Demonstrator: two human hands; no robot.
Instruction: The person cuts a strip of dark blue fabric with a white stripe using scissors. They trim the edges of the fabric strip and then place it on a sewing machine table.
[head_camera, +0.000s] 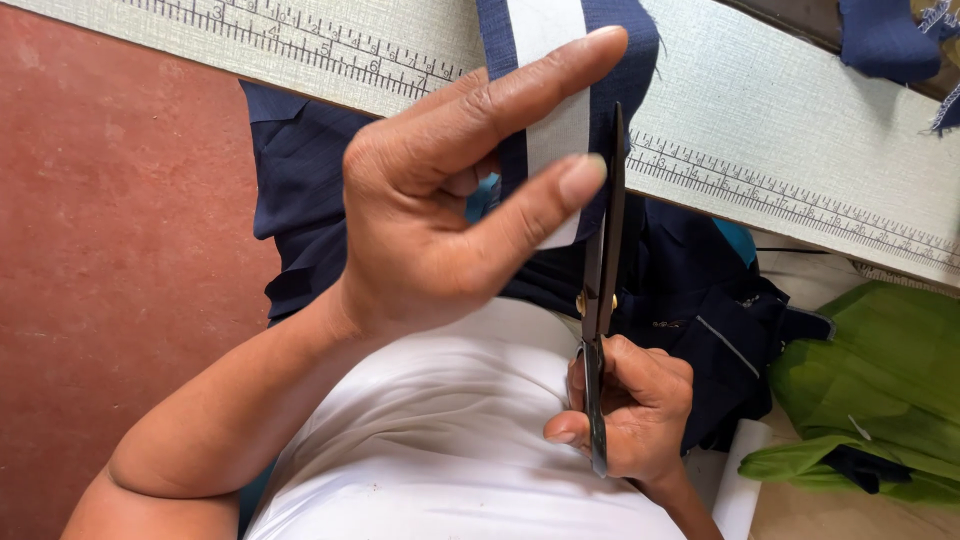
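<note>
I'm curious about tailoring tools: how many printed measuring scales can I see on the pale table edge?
2. One printed measuring scale runs at upper left; another printed scale runs at right, past the black scissors. The navy fabric strip may hide where they join.

Strip of fabric (545, 60) hangs over the near edge of the bench (800, 110), crossing the ruler markings (760, 185) along that edge. Left hand (430, 220) in front of the strip; scissors (603, 270) just right of it, right hand (630, 410) on their handles below. Folded cloth (880, 400) lies far right.
</note>
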